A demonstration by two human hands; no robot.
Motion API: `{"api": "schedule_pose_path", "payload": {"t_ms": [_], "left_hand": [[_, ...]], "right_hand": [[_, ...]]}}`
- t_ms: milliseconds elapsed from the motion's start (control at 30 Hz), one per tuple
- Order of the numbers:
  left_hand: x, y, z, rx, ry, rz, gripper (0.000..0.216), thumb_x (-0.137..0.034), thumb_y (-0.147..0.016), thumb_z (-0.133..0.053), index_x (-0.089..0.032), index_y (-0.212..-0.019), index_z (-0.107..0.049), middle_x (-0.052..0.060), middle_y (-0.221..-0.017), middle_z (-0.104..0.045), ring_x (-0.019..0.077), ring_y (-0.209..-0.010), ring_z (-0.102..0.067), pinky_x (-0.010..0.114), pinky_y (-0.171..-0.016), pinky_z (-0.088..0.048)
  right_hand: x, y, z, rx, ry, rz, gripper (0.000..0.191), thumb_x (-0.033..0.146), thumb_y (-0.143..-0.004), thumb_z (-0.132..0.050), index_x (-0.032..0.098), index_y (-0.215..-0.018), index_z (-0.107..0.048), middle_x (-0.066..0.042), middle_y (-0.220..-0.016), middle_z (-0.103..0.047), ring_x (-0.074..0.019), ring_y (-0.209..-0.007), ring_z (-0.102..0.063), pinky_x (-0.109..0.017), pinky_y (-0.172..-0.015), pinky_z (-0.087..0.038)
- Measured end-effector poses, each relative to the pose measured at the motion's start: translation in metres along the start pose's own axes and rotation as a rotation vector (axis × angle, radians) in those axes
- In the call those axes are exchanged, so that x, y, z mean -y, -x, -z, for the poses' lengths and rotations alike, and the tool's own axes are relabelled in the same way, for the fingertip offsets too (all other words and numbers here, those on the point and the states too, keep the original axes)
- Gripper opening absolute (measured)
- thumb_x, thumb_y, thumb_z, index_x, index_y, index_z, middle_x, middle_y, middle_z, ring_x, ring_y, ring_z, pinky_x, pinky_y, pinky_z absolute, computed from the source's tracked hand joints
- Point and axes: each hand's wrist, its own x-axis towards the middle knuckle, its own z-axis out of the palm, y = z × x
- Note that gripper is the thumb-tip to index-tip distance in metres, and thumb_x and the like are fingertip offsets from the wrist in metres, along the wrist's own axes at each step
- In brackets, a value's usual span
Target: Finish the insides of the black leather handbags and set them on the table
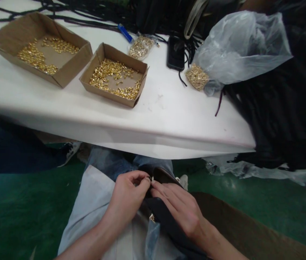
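Observation:
My left hand (128, 193) is closed in a pinch, thumb and forefinger together at the edge of a black bag-like item (166, 216) on my lap. What sits between those fingertips is too small to make out. From the other side, my right hand (181, 206) grips the black item, its fingertips almost touching the left thumb. A tiny pale bit shows between the two hands. Lower down on the black item is a small gold metal fitting (152, 217), with a strip of clear bluish plastic (152, 238) hanging below it.
On the white table (169, 119) stand a larger cardboard tray (74, 65) and a smaller one (140, 88), both holding small gold metal pieces. Behind are a bag of fittings (141, 47), a blue pen-like object (125, 33), a phone (175, 54) and a plastic bag (239, 50). Black straps (285, 108) drape at right.

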Motion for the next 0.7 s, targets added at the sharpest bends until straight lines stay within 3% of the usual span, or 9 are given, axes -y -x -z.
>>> {"api": "schedule_pose_path", "payload": {"t_ms": [200,333,467,600,700], "left_hand": [[-0.003,0.011,0.003,0.012,-0.162,-0.072,0.025,-0.036,-0.082,-0.068,-0.018,-0.083,-0.086,0.006,-0.087,-0.085,0.0238,-0.085,-0.078,0.028,-0.074,-0.058],[-0.001,0.018,0.013,0.04,-0.209,-0.06,0.025,-0.036,-0.081,-0.071,-0.018,-0.088,-0.087,0.008,-0.094,-0.086,0.0251,-0.087,-0.08,0.029,-0.077,-0.062],[0.003,0.024,0.025,0.107,-0.37,-0.033,0.024,-0.034,-0.084,-0.07,-0.018,-0.089,-0.087,0.008,-0.089,-0.085,0.0256,-0.084,-0.081,0.028,-0.074,-0.061],[0.008,0.034,0.031,0.082,-0.616,-0.193,0.031,-0.03,-0.091,-0.06,-0.02,-0.071,-0.08,0.003,-0.07,-0.076,0.0185,-0.067,-0.07,0.025,-0.062,-0.049],[0.012,0.041,0.034,0.044,-0.697,-0.28,0.033,-0.028,-0.093,-0.058,-0.021,-0.068,-0.079,0.0,-0.066,-0.073,0.0153,-0.061,-0.067,0.023,-0.06,-0.047]], "right_hand": [[0.004,-0.007,0.001,-0.036,0.034,0.018,0.037,0.01,-0.116,-0.04,0.001,-0.132,-0.071,-0.021,-0.122,-0.083,-0.029,-0.109,-0.081,-0.042,-0.096,-0.068],[0.009,-0.002,-0.004,-0.031,0.017,0.009,0.038,0.012,-0.117,-0.039,0.001,-0.129,-0.073,-0.02,-0.124,-0.082,-0.0282,-0.109,-0.079,-0.042,-0.099,-0.066],[0.012,0.004,-0.01,0.017,0.022,0.055,0.035,0.014,-0.118,-0.041,0.007,-0.121,-0.075,-0.017,-0.126,-0.082,-0.0245,-0.101,-0.076,-0.04,-0.092,-0.064],[0.012,0.006,-0.012,0.097,0.033,0.109,0.03,0.018,-0.118,-0.045,0.011,-0.116,-0.074,-0.015,-0.123,-0.081,-0.0213,-0.094,-0.072,-0.037,-0.085,-0.059],[0.011,0.006,-0.014,0.113,0.032,0.114,0.03,0.019,-0.119,-0.044,0.012,-0.116,-0.073,-0.014,-0.117,-0.081,-0.0207,-0.09,-0.069,-0.036,-0.081,-0.055]]}}
